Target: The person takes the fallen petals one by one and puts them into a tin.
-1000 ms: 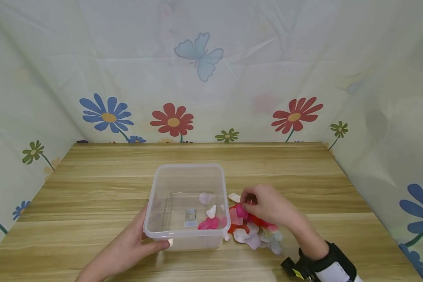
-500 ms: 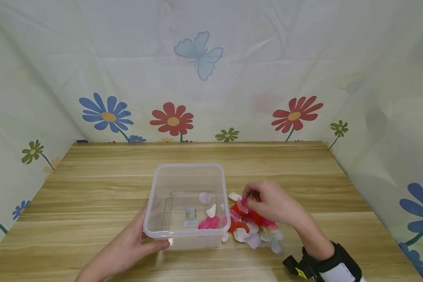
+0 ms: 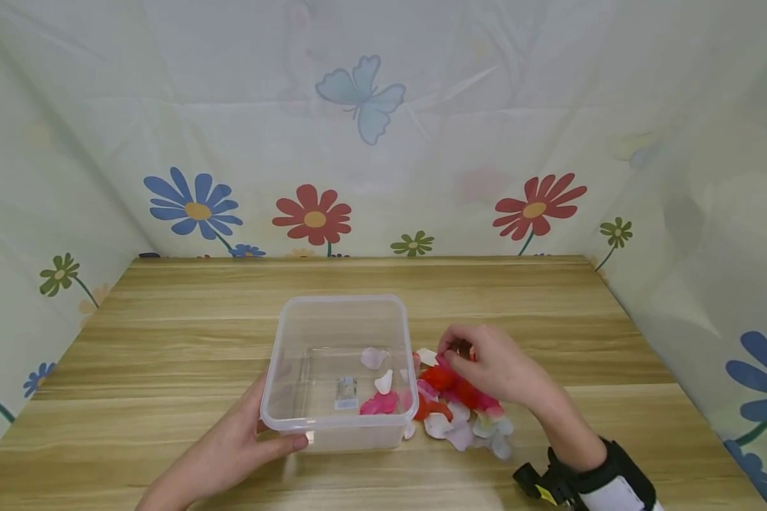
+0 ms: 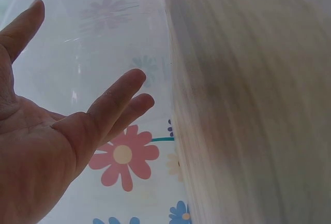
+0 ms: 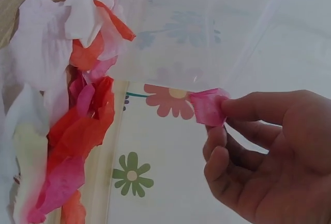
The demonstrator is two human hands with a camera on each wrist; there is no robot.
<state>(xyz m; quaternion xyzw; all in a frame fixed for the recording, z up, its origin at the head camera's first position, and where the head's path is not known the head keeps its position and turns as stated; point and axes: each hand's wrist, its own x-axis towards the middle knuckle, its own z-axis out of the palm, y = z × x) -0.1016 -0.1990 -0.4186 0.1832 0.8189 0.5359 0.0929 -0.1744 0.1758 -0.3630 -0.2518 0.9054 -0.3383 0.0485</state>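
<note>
- Left hand (image 3: 249,438), fingers spread, touches the clear box (image 3: 339,326) at its 8 o'clock.
- The box stands on the wooden tabletop (image 3: 198,341).
- Inside it, pink, white and lilac petals (image 3: 379,404) lie toward 4 o'clock.
- A petal pile (image 3: 458,415) sits outside, at the box's 4 o'clock.
- Right hand (image 3: 498,365), at the pile's 1 o'clock, pinches a pink petal (image 5: 208,107).

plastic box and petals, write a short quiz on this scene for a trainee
1. Multiple choice: what does the right hand pinch? A) white petal B) pink petal C) green petal
2. True or false: the clear box holds no petals.
3. Fill in: as the person sees it, the petal pile lies to the ____ of the box.

Key: 1. B; 2. False, several petals lie inside; 3. right
</note>
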